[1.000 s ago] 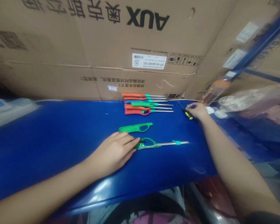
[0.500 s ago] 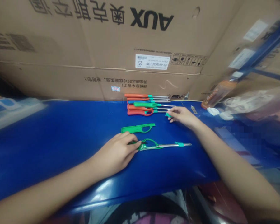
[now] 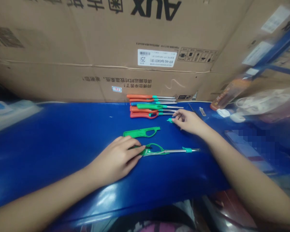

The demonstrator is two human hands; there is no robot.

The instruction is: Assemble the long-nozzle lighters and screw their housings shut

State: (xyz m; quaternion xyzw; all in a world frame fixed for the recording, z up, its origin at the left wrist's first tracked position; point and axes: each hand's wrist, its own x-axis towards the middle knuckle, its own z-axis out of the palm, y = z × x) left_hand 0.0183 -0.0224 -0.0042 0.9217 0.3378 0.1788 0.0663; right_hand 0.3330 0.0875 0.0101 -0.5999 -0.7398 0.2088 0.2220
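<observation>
My left hand (image 3: 122, 156) is closed on the rear of an opened green gas lighter (image 3: 157, 151). Its fingers hide much of the handle; a metal tube with a teal collar (image 3: 188, 150) points right. Just behind lies a loose green handle half (image 3: 141, 132), its hollow side partly showing. My right hand (image 3: 186, 121) is farther back, fingertips pinched at a small teal plastic piece (image 3: 169, 120), which sticks out to their left, low over the table. Right behind these fingers lie several whole lighters in orange, red, blue and green (image 3: 148, 107).
A large cardboard carton (image 3: 99, 48) walls off the back of the blue table (image 3: 62, 135). To the right stand an orange bottle (image 3: 229, 93), white caps (image 3: 236, 117), a small tube (image 3: 202, 111) and a clear plastic bag (image 3: 263, 101). A white tray-like thing (image 3: 12, 112) is at left.
The small teal piece has shifted slightly left and now shows more beyond my right fingertips. My left hand stays on the opened lighter. The view has tilted a little.
</observation>
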